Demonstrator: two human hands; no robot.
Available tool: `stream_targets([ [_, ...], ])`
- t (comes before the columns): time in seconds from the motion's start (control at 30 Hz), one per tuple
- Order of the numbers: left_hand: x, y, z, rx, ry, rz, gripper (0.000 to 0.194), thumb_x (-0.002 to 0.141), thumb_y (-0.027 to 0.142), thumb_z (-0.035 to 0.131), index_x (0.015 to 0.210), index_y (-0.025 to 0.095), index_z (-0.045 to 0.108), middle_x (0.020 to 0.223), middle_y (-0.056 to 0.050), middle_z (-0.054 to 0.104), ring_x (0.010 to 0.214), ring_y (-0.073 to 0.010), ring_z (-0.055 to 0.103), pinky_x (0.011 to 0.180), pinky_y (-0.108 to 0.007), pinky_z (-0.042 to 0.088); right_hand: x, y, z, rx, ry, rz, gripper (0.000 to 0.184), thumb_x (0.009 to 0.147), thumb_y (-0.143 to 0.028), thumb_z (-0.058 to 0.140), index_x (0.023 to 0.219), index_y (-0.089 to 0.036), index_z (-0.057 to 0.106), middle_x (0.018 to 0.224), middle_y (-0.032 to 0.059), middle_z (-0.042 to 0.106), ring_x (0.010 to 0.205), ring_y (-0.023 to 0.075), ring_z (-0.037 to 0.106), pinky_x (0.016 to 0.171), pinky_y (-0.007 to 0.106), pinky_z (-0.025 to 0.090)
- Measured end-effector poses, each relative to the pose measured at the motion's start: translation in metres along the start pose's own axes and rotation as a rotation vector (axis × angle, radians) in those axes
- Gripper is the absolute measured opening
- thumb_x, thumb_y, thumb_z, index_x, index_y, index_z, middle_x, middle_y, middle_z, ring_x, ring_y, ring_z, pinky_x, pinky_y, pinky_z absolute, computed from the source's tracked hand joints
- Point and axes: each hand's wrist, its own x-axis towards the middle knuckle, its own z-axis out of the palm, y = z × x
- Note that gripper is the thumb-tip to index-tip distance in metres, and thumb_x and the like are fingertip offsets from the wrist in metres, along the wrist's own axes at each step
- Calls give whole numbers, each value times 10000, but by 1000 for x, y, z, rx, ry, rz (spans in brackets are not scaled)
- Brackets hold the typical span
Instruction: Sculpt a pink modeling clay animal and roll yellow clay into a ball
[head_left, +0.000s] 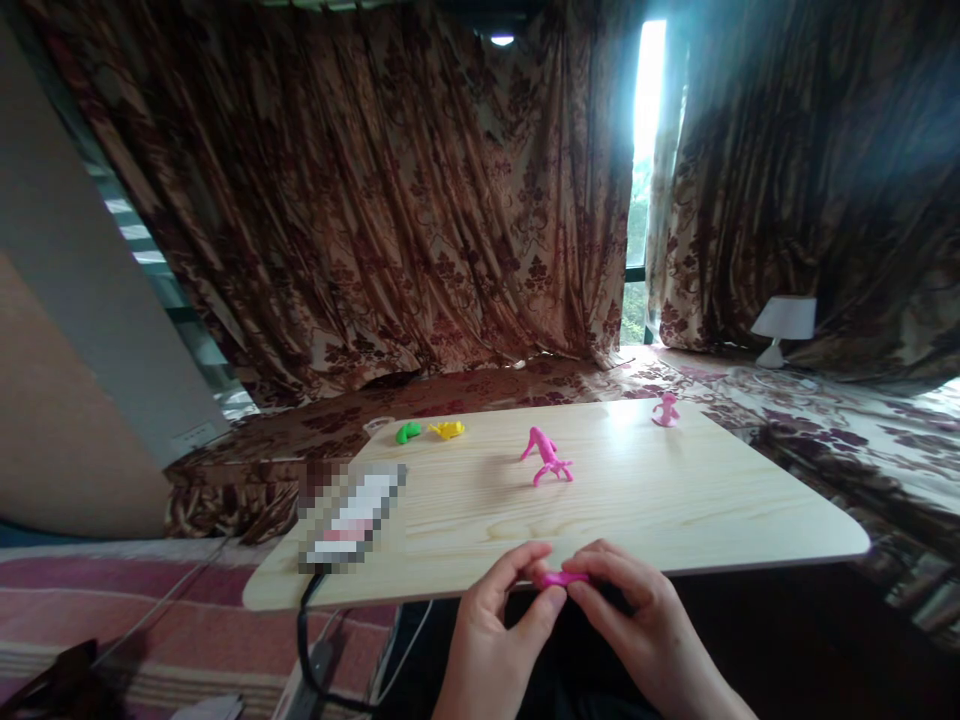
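Between the fingertips of both hands is a small strip of pink modelling clay, held just over the table's near edge. My left hand pinches its left end with thumb and fingers. Its right end sits in the pinch of my right hand. Beyond the hands, a pink clay figure with bent limbs stands mid-table, apart from both hands. A smaller pink figure stands near the far right corner. Toward the far left lie a green lump and a yellow piece, both seemingly clay.
The pale wooden table has rounded corners. At its left side lies a blurred-out device with a black cable running off the edge. Behind are patterned curtains and a white lamp on a cloth-covered ledge.
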Motion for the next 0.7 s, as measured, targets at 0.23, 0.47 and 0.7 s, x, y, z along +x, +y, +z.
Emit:
stream_targets([
  [0.23, 6, -19, 16, -918, 24, -447, 173, 826, 176, 565, 928, 112, 690, 994, -110, 696, 857, -137, 656, 746, -206, 514, 7, -5, 13, -331, 51, -181, 152, 835, -123, 537, 871, -220, 648, 992, 53, 600, 989, 199, 530, 847, 354, 457],
  [0.47, 1, -13, 13, -750, -151, -390, 310, 893, 260, 430, 1047, 138, 669, 1009, -99, 700, 944, -160, 646, 839, -252, 488, 26, -16, 12, -710, -26, -234, 559, 868, -264, 481, 1388, -136, 319, 1450, 126, 313, 1344, 275, 229, 1097, 518, 184],
  [0.7, 13, 5, -5, -371, -302, -166, 714, 873, 574, 138, 908, 161, 719, 1027, -122, 686, 1101, -149, 542, 861, -250, 439, 27, -28, 42, -724, -270, -576, 642, 885, -368, 449, 1433, -126, 215, 1489, 76, 224, 1378, 228, 140, 1133, 423, 103],
])
